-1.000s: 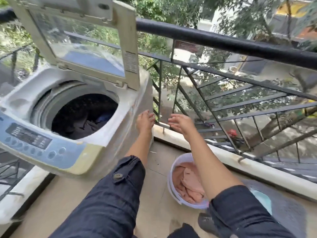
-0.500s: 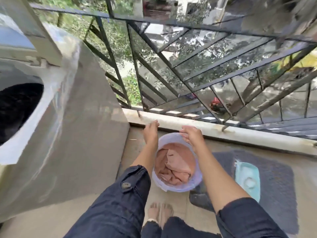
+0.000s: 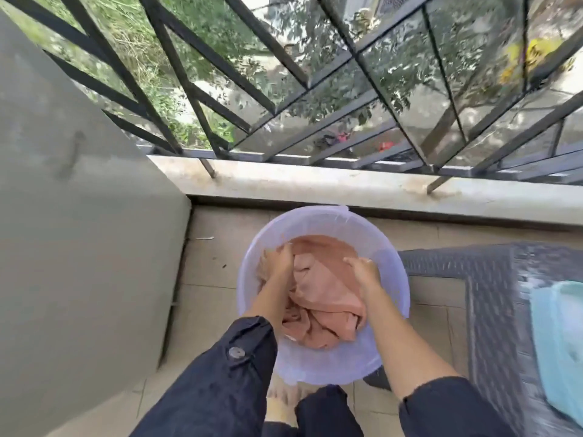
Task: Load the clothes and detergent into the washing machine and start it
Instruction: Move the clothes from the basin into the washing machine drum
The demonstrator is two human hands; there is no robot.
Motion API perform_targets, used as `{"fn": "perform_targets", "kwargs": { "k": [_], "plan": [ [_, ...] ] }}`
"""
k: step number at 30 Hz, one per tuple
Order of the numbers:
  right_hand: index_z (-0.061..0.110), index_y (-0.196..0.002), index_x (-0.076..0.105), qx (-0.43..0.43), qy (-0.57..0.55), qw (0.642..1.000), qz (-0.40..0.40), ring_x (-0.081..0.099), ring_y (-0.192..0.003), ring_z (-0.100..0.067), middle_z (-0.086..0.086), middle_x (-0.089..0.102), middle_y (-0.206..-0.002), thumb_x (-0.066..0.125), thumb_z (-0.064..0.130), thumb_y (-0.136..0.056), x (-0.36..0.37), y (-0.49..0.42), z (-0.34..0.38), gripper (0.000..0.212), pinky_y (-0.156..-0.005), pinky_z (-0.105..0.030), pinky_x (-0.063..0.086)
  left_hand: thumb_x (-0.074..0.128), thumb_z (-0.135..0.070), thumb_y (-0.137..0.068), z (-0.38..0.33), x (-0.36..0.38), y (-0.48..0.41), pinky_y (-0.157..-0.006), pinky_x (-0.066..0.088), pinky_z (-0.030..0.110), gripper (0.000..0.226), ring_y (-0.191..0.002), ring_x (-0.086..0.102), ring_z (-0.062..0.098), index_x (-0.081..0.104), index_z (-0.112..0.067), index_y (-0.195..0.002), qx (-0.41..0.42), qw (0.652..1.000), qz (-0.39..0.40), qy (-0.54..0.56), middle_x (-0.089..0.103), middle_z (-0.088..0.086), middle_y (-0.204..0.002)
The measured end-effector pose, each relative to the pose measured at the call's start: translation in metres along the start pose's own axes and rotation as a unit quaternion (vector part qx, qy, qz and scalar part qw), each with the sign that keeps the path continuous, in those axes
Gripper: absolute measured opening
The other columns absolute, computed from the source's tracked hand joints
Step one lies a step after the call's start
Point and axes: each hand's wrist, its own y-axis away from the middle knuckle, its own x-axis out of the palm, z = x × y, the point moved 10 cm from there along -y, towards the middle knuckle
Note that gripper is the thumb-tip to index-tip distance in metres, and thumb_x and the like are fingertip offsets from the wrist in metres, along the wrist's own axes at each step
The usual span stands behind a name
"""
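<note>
**Both hands in the tub of pink clothes**

The clothes (image 3: 328, 279) are a crumpled heap of salmon-pink cloth, folded over on itself in soft creases. They fill the middle of a round, pale lilac plastic tub (image 3: 331, 364), and their top sits below its rim. The tub stands on the tiled floor (image 3: 208, 263), with its far edge close to the low concrete kerb (image 3: 347, 184) under the black railing (image 3: 284, 89).

The left hand (image 3: 277, 260) is sunk into the left side of the heap. Its fingers are curled down into the cloth, with the tips hidden. The right hand (image 3: 362, 272) is on the right side of the heap, with its fingers bent over the cloth and gripping it. Both forearms reach in over the near rim, with dark sleeves pushed up to the elbows.

The grey side wall of the washing machine (image 3: 79, 216) rises to the left of the tub, with a strip of bare tile between them. On the right, a dark woven mat (image 3: 489, 294) lies just beside the tub, its near corner reaching under the tub's edge. A pale teal thing (image 3: 558, 342) lies on the mat at the right edge, too blurred to tell what it is. Bare feet (image 3: 284, 402) show on the floor just below the near rim.
</note>
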Motion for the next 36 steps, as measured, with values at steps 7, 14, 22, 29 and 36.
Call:
{"fn": "perform_targets", "kwargs": {
  "k": [7,14,22,29,36],
  "plan": [
    [0.008,-0.120,0.062,0.022,-0.094,0.994,0.059,0.060,-0.112,-0.025,-0.010,0.065,-0.121,0.084,0.047,-0.051,0.045,-0.087,-0.066,0.082,-0.102,-0.043,0.046,0.060,-0.059,-0.076,0.091,0.043,-0.059,-0.118,0.011,0.053,0.100,-0.143,0.019,0.038,0.007,-0.024,-0.152,-0.123,0.989,0.034,-0.077,0.022,0.011,-0.157],
    [0.012,-0.145,0.031,0.084,0.016,0.981,0.175,0.047,-0.126,-0.016,0.004,0.046,-0.138,0.085,0.070,-0.018,0.110,-0.151,-0.159,0.150,-0.106,-0.041,0.042,0.061,-0.090,-0.043,0.151,0.064,-0.082,-0.114,0.028,0.049,0.141,-0.141,0.028,0.031,-0.008,-0.030,-0.150,-0.153,0.983,0.079,-0.058,0.021,0.008,-0.157],
    [0.008,-0.122,0.060,0.122,-0.053,0.974,0.182,0.062,-0.109,-0.026,-0.009,0.064,-0.119,0.088,0.046,-0.050,0.110,-0.101,-0.123,0.086,-0.096,-0.042,0.051,0.059,-0.089,-0.044,0.147,0.051,-0.090,-0.102,0.046,0.039,0.115,-0.114,0.059,0.030,0.056,-0.011,-0.128,-0.124,0.985,0.078,-0.087,0.062,0.010,-0.126],
    [0.009,-0.113,0.066,0.130,-0.069,0.973,0.181,0.067,-0.091,-0.026,-0.010,0.071,-0.103,0.086,0.045,-0.048,0.084,-0.046,-0.095,0.077,-0.080,-0.034,0.056,0.071,-0.067,-0.061,0.097,0.045,-0.049,-0.108,0.039,0.043,0.094,-0.124,0.051,0.026,0.047,-0.016,-0.136,-0.061,0.991,0.118,-0.004,0.053,0.003,-0.135],
    [0.013,-0.113,0.064,0.077,-0.067,0.981,0.166,0.065,-0.101,-0.026,-0.006,0.070,-0.106,0.082,0.039,-0.063,0.034,0.041,-0.022,0.059,-0.088,-0.035,0.052,0.069,-0.054,-0.074,0.023,0.005,0.028,-0.106,0.040,0.037,0.057,-0.116,0.056,0.017,0.058,-0.029,-0.124,0.011,0.987,0.148,0.057,0.061,-0.005,-0.124]
  ]
}}
